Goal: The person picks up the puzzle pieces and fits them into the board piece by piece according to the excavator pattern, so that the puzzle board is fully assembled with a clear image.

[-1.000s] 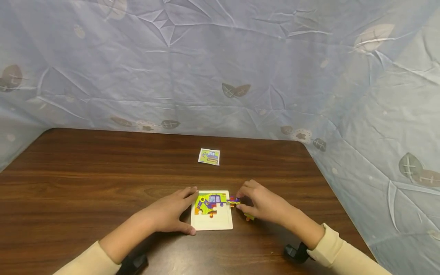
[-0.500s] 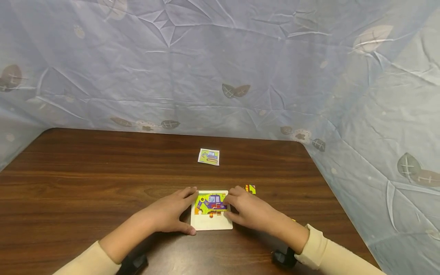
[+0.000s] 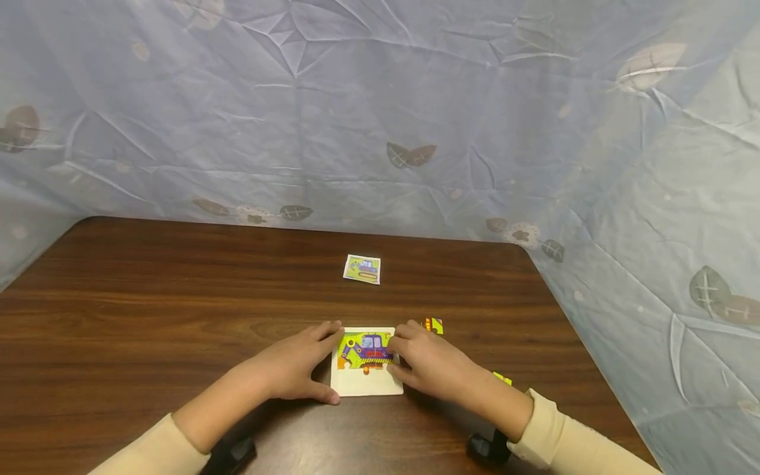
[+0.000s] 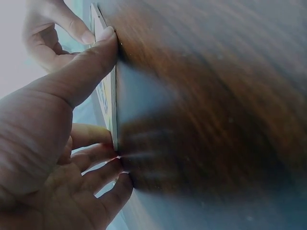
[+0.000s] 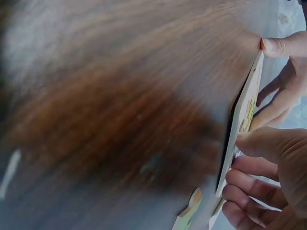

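Note:
A small puzzle board [image 3: 363, 385] with a pale rim lies before me on the table. Its upper part shows a purple excavator on green, while the lower strip is bare. My left hand [image 3: 297, 364] holds the board's left side, thumb at the near corner and fingers at the far one. Over the right side lies my right hand [image 3: 432, 364]; its thumb and fingertips are on a purple, striped puzzle piece [image 3: 382, 355] that sits in the picture. That piece's right end is hidden under the fingers. In the right wrist view the right thumb [image 5: 259, 141] touches the board's edge.
Beyond my right hand lies a loose red and green puzzle piece [image 3: 436, 326]. Another yellow-green piece [image 3: 502, 378] shows past the right forearm. A picture card [image 3: 362, 270] of the excavator lies further back on the brown table [image 3: 178, 290]. Patterned cloth [image 3: 350, 119] hangs behind.
My right hand has moved left from beside the board onto its right side, bringing the striped piece into the picture. A loose piece came into sight behind it. The left hand has stayed put.

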A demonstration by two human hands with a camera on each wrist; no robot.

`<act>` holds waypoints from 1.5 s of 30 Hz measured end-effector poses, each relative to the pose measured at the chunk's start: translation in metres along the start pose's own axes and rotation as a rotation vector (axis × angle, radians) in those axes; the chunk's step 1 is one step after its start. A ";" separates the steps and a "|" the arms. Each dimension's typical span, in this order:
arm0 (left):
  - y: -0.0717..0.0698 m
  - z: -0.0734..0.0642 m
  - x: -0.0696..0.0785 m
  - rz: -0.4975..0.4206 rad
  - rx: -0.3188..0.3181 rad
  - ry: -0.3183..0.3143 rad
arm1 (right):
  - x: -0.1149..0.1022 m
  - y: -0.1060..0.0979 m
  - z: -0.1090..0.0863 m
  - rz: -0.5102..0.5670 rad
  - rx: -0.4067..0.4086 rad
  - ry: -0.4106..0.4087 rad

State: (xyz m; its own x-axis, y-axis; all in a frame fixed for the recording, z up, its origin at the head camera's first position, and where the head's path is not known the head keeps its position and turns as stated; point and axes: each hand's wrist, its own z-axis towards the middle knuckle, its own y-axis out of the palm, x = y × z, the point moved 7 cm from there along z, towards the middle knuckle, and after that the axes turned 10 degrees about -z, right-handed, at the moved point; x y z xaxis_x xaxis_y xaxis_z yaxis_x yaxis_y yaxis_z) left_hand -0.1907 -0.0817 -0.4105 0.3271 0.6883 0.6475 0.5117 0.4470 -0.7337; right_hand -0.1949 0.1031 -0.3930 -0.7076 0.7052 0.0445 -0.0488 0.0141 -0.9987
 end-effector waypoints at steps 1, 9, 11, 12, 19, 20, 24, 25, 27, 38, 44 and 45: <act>0.000 0.000 0.000 0.000 0.001 -0.001 | 0.000 -0.001 0.000 -0.003 -0.002 0.000; 0.000 -0.002 0.000 0.007 0.002 0.005 | -0.004 -0.002 0.000 -0.013 -0.002 -0.013; 0.000 -0.002 -0.001 0.004 0.003 0.006 | -0.004 -0.002 0.000 -0.011 -0.001 -0.014; 0.000 -0.002 -0.001 0.004 0.003 0.007 | -0.004 -0.002 0.000 -0.011 0.000 -0.015; -0.001 0.000 0.000 0.010 0.001 0.004 | -0.006 -0.003 0.000 -0.040 0.017 -0.035; -0.001 0.000 0.000 0.012 0.000 0.004 | -0.006 -0.004 0.000 -0.042 0.018 -0.035; -0.001 -0.001 0.000 0.014 -0.001 0.005 | -0.007 -0.003 0.001 -0.065 0.021 -0.037; -0.001 -0.001 0.000 0.014 -0.001 0.004 | -0.007 -0.003 0.001 -0.075 0.020 -0.037; -0.001 -0.001 0.000 0.012 0.000 0.004 | -0.008 -0.003 0.002 -0.097 0.016 -0.036; 0.000 0.000 0.000 0.007 -0.002 0.004 | -0.010 -0.008 0.005 -0.139 -0.020 0.002; -0.001 0.000 0.001 0.003 -0.007 0.001 | -0.010 -0.008 0.005 -0.131 -0.026 0.003; -0.001 0.000 0.001 0.002 -0.007 0.000 | -0.009 -0.007 0.006 -0.121 -0.027 0.007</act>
State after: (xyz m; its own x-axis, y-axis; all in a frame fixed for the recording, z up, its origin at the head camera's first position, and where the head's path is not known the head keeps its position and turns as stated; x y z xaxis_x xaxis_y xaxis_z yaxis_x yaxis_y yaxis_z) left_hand -0.1907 -0.0818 -0.4094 0.3281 0.6895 0.6457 0.5164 0.4414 -0.7338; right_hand -0.1920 0.0927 -0.3863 -0.6928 0.7019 0.1651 -0.1148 0.1186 -0.9863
